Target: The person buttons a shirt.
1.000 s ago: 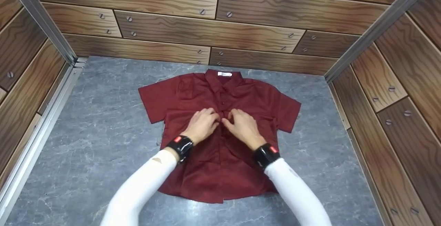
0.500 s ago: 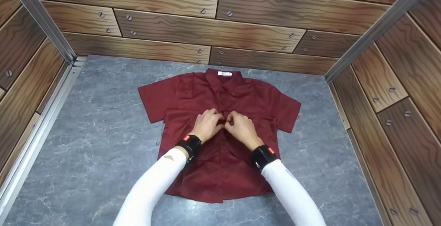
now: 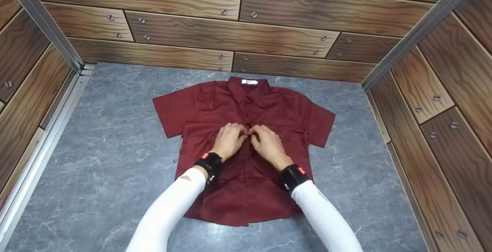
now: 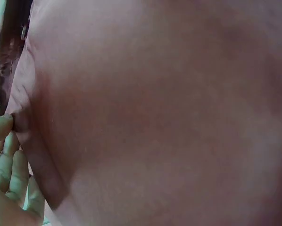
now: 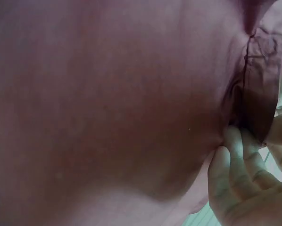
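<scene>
A dark red short-sleeved button-up shirt lies spread front up, its collar at the far end. My left hand and right hand meet over the front placket at mid-chest. Fingers and thumbs of both are curled in, pinching the placket, with fingertips almost together. In the left wrist view, fingers grip the edge of the raised cloth. Fingers also reach under the placket flap in the right wrist view. The exact spot being pinched is hidden by the fingertips.
The shirt rests on a grey marbled surface. Wood-patterned panels enclose it at the back and on both sides, with metal rails along the corners. Black bands with cameras sit on both wrists.
My left hand has moved slightly right toward the placket, and the fingertips of both hands have drawn together there. The shirt stays where it was.
</scene>
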The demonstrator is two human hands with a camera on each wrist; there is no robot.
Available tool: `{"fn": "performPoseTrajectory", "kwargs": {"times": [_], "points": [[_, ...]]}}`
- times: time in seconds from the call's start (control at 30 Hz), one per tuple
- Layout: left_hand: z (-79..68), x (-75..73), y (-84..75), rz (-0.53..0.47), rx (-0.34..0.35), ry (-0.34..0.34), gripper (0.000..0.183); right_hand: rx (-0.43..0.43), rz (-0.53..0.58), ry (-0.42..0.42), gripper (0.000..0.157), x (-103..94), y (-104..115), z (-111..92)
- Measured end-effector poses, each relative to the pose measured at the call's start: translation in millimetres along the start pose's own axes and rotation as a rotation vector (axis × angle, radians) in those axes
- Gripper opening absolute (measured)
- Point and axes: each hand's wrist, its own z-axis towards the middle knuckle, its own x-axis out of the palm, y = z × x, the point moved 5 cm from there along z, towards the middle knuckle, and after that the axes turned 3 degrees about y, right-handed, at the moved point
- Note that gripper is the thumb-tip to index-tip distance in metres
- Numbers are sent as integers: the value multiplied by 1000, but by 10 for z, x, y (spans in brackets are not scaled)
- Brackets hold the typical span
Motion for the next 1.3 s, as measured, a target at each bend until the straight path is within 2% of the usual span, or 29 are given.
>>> {"fn": "performPoseTrajectory", "kwargs": {"times": [0.1, 0.27, 0.43, 0.57, 0.7, 0.83, 0.93, 1.07, 1.3], "points": [[-7, -34, 3, -66, 6, -17, 6, 29, 24, 4, 8, 8, -16, 6], [-1, -70, 22, -175, 18, -25, 7, 33, 45, -5, 10, 17, -24, 3], [10, -81, 66, -274, -19, 4, 23, -11, 68, -6, 8, 20, 20, -5], [15, -103, 73, -324, -43, 25, 32, 0, 87, 0, 5, 12, 42, 3], [12, -116, 81, -353, -58, 41, 29, 50, 137, 21, 6, 12, 23, 34], [-12, -110, 96, -345, -33, 45, 20, 88, 237, 49, 5, 18, -16, 57], [-50, -92, 125, -339, -31, 45, 22, 107, 316, 71, 7, 25, -46, 59], [-85, -71, 165, -347, -62, 47, 25, 108, 401, 104, 10, 44, -68, 54], [-79, -78, 193, -334, -67, 0, 14, 101, 485, 137, 11, 59, -61, 62]]}}
